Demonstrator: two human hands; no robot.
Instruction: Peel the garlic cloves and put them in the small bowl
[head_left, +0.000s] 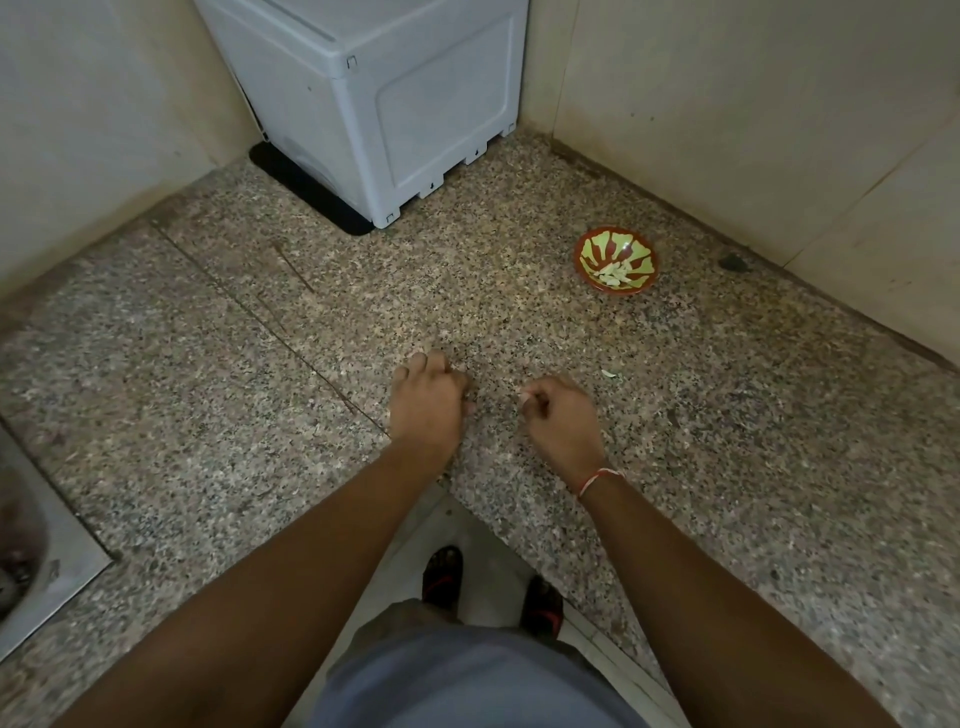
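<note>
The small bowl (616, 260), red outside with a green and red pattern inside, stands on the granite counter to the far right of my hands and holds several pale peeled garlic cloves (615, 274). My left hand (428, 402) rests low over the counter with its fingers curled under; nothing shows in it. My right hand (563, 418) is a little to its right, its fingers curled and pinching a small pale bit that looks like a garlic clove (524, 398). A loose pale garlic piece (611, 374) lies on the counter just beyond my right hand.
A grey plastic appliance (374, 98) stands on a black mat in the back corner. Tiled walls close the counter (260, 415) at left and right. A steel sink (31, 566) sits at the left edge. My feet in sandals show below the counter's corner edge.
</note>
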